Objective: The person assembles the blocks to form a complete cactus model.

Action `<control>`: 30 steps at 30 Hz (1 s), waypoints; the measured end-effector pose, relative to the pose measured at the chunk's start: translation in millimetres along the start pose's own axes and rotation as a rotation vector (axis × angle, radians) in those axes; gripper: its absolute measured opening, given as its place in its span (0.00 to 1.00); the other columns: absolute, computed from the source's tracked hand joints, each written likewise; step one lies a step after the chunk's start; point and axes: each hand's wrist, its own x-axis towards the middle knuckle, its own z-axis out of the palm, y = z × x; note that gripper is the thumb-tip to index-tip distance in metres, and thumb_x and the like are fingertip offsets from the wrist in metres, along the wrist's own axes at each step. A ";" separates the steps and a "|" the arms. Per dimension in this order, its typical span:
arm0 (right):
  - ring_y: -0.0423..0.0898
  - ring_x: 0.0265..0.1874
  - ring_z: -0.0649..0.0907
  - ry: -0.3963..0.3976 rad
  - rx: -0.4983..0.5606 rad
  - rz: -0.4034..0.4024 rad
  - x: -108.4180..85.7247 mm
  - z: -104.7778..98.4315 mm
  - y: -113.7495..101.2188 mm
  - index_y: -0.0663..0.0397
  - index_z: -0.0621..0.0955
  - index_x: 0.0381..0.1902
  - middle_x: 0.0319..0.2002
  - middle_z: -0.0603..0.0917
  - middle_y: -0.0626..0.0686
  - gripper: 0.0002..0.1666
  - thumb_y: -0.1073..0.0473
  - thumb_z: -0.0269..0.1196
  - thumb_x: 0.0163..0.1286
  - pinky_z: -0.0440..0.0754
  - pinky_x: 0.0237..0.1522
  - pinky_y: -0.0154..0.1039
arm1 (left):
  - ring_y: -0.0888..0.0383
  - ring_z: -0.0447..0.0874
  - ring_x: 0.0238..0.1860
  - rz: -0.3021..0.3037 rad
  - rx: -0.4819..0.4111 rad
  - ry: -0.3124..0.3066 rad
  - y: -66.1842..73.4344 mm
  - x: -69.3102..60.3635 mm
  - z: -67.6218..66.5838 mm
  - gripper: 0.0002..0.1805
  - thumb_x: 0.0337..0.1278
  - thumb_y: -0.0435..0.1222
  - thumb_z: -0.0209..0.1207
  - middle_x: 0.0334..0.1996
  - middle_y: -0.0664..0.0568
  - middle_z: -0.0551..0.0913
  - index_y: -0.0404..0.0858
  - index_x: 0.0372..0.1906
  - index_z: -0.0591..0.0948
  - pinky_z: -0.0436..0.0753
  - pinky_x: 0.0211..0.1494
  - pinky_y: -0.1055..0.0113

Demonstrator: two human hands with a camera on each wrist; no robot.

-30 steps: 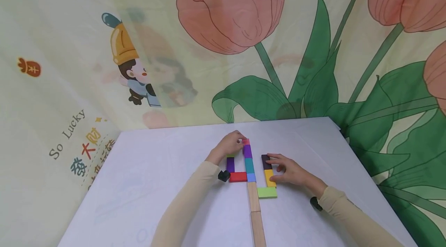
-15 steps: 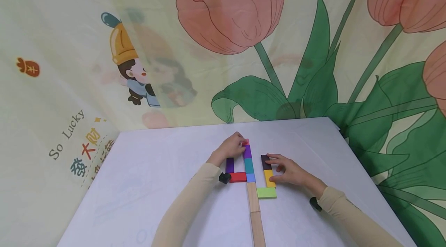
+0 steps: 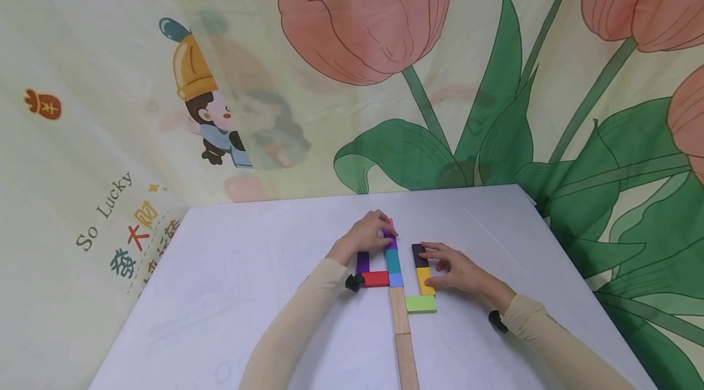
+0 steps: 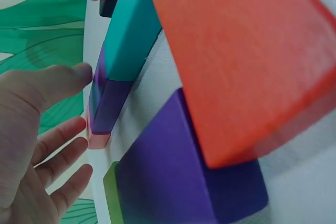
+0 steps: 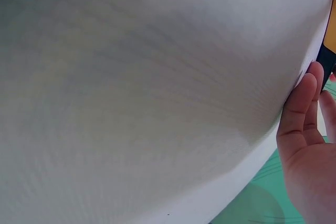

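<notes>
In the head view, my left hand (image 3: 367, 232) reaches over the far end of a column of wooden blocks. Its thumb is at the purple block (image 4: 115, 103), and its fingers spread beside the pink block (image 4: 98, 140). The teal block (image 3: 392, 261) and the blue block (image 3: 396, 280) follow towards me. A red block (image 3: 376, 279) and a dark purple block (image 3: 363, 262) branch off to the left. My right hand (image 3: 462, 269) rests its loosely bent fingers along the black block (image 3: 418, 255) and the yellow block (image 3: 425, 280), fingertips touching their right side.
Plain wooden blocks (image 3: 400, 310) continue the column towards the front edge. A light green block (image 3: 421, 304) sticks out to its right, and another green block (image 4: 112, 195) meets the dark purple one. The white tabletop (image 3: 231, 292) ends at a patterned curtain (image 3: 308, 133).
My left hand has shifted slightly towards me, its fingers moving from the pink block onto the purple one. My right hand has stayed in place.
</notes>
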 end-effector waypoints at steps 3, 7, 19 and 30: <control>0.43 0.41 0.75 0.004 0.001 -0.005 -0.2 -0.1 0.3 0.51 0.79 0.61 0.71 0.66 0.59 0.38 0.48 0.74 0.52 0.78 0.37 0.27 | 0.51 0.71 0.61 -0.002 0.003 -0.009 0.8 -0.4 0.1 0.13 0.59 0.43 0.63 0.58 0.47 0.76 0.50 0.48 0.87 0.77 0.62 0.58; 0.43 0.41 0.75 0.009 -0.005 -0.010 -0.2 -0.2 0.3 0.51 0.79 0.61 0.71 0.66 0.59 0.38 0.48 0.75 0.52 0.78 0.37 0.27 | 0.51 0.71 0.61 0.000 0.012 -0.013 1.1 -0.7 -0.4 0.14 0.58 0.43 0.64 0.59 0.47 0.76 0.50 0.49 0.87 0.77 0.62 0.58; 0.44 0.41 0.75 0.002 0.003 -0.020 0.3 -1.0 0.5 0.52 0.78 0.61 0.71 0.66 0.58 0.38 0.48 0.74 0.53 0.77 0.37 0.27 | 0.51 0.71 0.60 0.029 0.009 -0.007 -4.0 -0.3 1.3 0.13 0.57 0.42 0.65 0.58 0.47 0.76 0.50 0.48 0.87 0.76 0.62 0.59; 0.44 0.40 0.74 -0.004 0.007 -0.037 -0.2 -1.2 1.0 0.53 0.78 0.62 0.71 0.66 0.59 0.38 0.49 0.74 0.53 0.77 0.37 0.27 | 0.52 0.71 0.61 0.023 -0.004 -0.036 -5.5 -0.6 0.2 0.14 0.58 0.43 0.64 0.59 0.48 0.75 0.51 0.50 0.86 0.74 0.65 0.60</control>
